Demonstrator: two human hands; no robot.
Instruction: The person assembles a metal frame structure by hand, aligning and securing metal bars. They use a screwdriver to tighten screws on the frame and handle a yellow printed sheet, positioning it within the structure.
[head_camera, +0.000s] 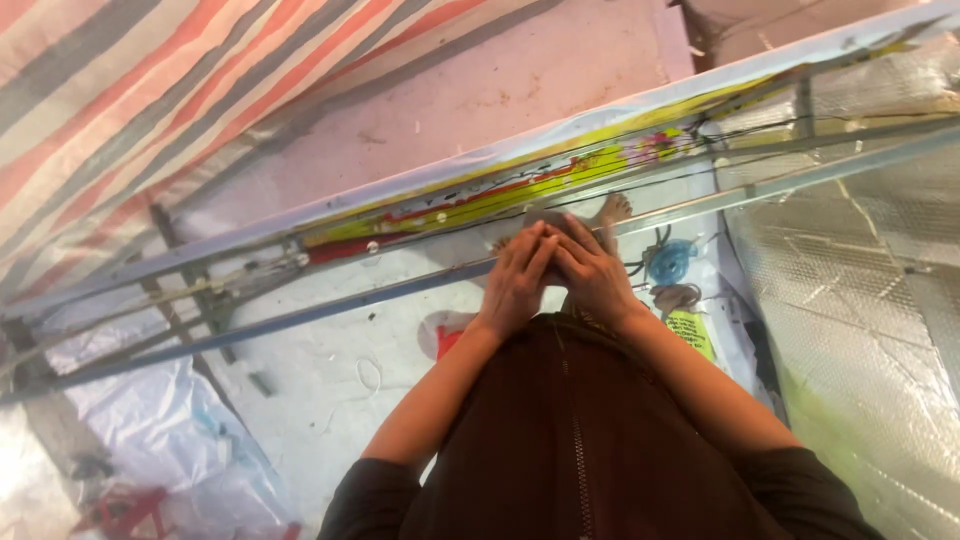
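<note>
A long, thin, grey metal rail (330, 308) is seen running diagonally across the view from lower left to upper right, and both hands are laid on it near its middle. The left hand (515, 282) and the right hand (590, 272) are pressed together with the fingers curled over the rail, closed about it; whether anything smaller is held cannot be told. Just behind the rail, parallel thin rods and a long printed strip of yellow, green and red sheet (520, 178) are stretched. Under the frame, a crinkled white plastic sheet (330, 370) covers the floor, with a coil of blue cord (671, 262) near the right hand. A quilted silver foil sheet (860, 300) lies at the right, a striped red, white and grey tarpaulin (110, 110) at upper left.
</note>
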